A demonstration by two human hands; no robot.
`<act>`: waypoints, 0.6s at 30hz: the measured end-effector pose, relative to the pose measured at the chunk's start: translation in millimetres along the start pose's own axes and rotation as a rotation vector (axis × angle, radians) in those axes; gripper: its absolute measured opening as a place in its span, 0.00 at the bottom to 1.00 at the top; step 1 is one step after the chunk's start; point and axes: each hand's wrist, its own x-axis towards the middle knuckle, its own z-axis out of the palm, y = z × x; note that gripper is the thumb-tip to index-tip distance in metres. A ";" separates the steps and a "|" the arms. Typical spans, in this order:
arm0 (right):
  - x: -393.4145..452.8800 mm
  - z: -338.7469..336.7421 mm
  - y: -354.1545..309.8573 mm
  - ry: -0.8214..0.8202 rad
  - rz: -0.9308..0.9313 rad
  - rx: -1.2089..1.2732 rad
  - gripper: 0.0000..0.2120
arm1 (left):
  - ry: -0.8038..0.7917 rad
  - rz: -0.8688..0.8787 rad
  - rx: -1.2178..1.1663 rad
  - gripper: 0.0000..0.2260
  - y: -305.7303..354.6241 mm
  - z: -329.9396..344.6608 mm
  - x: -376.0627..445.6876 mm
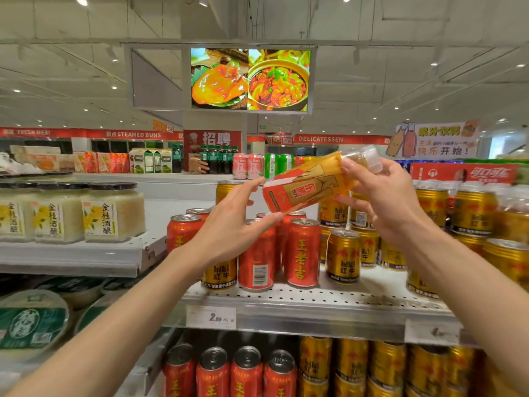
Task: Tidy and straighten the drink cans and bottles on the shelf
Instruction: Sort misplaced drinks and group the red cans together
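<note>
Perforated metal shelf (329,296) carries glossy red and gold cans (303,253). My left hand (229,227) and right hand (386,202) grip a tilted plastic bottle (309,187), its cap blurred.

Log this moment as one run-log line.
bottle tilted, held above red cans | left hand holds base | right hand grips neck | not yet shelved

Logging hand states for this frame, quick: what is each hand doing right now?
Left hand: holds the base end of the tilted orange bottle between thumb and fingers.
Right hand: grips the same bottle near its clear cap.
</note>
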 end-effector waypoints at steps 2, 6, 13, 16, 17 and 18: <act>-8.8 -4.6 -5.9 -0.014 0.016 0.002 0.32 | 0.016 0.036 -0.022 0.31 2.4 1.9 3.0; -20.2 -19.9 -19.3 -0.058 0.006 -0.017 0.14 | 0.061 0.087 -0.061 0.28 15.4 9.2 1.9; -20.8 -72.3 -38.7 -0.095 -0.026 -0.049 0.10 | 0.077 0.115 -0.087 0.30 61.9 36.8 2.2; -13.6 -105.8 -44.7 -0.108 -0.015 -0.097 0.17 | 0.052 0.098 -0.087 0.31 84.8 63.4 1.7; -11.9 -116.2 -46.3 -0.109 -0.010 -0.123 0.23 | 0.036 0.086 -0.085 0.33 92.5 73.7 0.9; -9.5 -126.4 -47.1 -0.112 -0.013 -0.152 0.27 | 0.020 0.076 -0.079 0.34 99.6 84.0 0.1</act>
